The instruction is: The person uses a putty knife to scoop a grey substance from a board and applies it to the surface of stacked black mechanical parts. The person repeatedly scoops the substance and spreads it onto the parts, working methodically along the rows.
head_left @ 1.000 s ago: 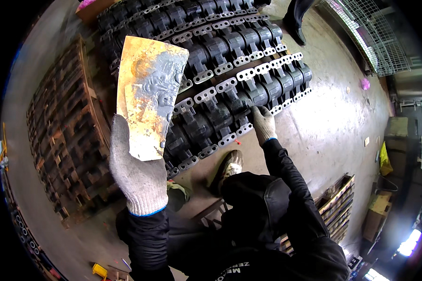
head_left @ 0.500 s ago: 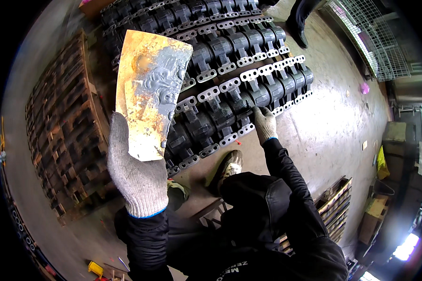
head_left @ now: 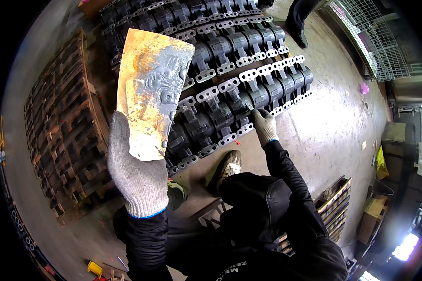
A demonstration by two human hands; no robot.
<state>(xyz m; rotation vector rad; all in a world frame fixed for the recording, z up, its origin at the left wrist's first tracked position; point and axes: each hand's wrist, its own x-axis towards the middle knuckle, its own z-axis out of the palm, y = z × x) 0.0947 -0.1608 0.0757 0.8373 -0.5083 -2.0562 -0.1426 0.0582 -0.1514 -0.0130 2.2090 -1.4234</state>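
My left hand (head_left: 139, 185), in a pale knitted glove, is closed on the lower end of a yellowish, curved-edged board (head_left: 133, 100). Thick grey putty (head_left: 163, 77) is smeared over the board's right half. Farther right, my gloved right hand (head_left: 266, 127) is closed at the near side of the closest row of black cast metal parts (head_left: 220, 114). From its fingertips a small thin blade, like a putty knife (head_left: 249, 106), reaches onto one rounded part. Its handle is hidden in the glove. Flat lugs with holes line both sides of the row.
More rows of black parts (head_left: 220, 47) lie beyond. Stacked dark wooden pallets (head_left: 63, 136) stand at left, and another pallet (head_left: 335, 206) at lower right. Another person's leg (head_left: 297, 21) and a wire cage (head_left: 375, 42) are at upper right. My shoe (head_left: 230, 164) is below the row.
The blade at my right fingertips now shows against the black part, where the fingers covered it before. The board in my left hand has shifted very slightly right.
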